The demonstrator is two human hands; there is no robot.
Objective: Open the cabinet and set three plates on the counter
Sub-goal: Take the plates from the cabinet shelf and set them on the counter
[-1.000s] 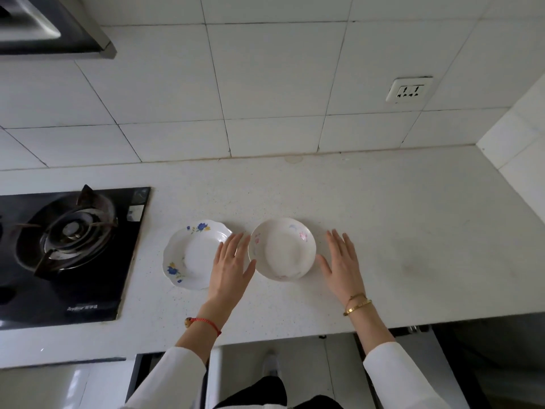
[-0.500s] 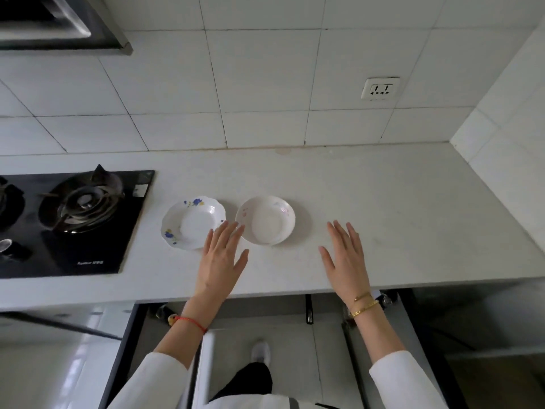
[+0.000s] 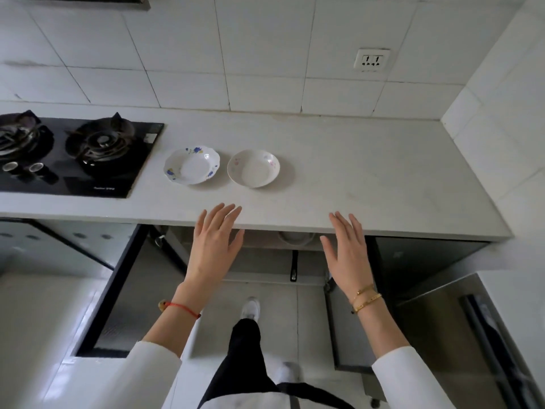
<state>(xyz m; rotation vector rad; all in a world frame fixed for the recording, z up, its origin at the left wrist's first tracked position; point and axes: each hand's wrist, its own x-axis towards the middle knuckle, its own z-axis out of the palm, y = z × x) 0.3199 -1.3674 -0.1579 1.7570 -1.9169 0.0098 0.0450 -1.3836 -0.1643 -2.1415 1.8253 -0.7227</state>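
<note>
Two plates rest side by side on the white counter (image 3: 368,178): a scalloped plate with blue flowers (image 3: 192,165) on the left and a round plate with faint pink flowers (image 3: 253,167) on the right. My left hand (image 3: 213,243) and my right hand (image 3: 346,249) hover empty, fingers spread, at the counter's front edge, apart from both plates. Below the counter the cabinet stands open, its left door (image 3: 118,293) and right door (image 3: 345,326) swung outward. Just under the counter edge the rim of some white dishware (image 3: 296,238) shows inside.
A black gas hob (image 3: 79,157) with burners occupies the counter's left end. A wall socket (image 3: 372,60) sits on the tiled back wall, and a tiled side wall closes the right. My legs and white shoes stand between the open doors.
Both hands pulled back from beside the pink-flowered plate to the counter's front edge. The view drew back and tilted down, revealing the open cabinet below.
</note>
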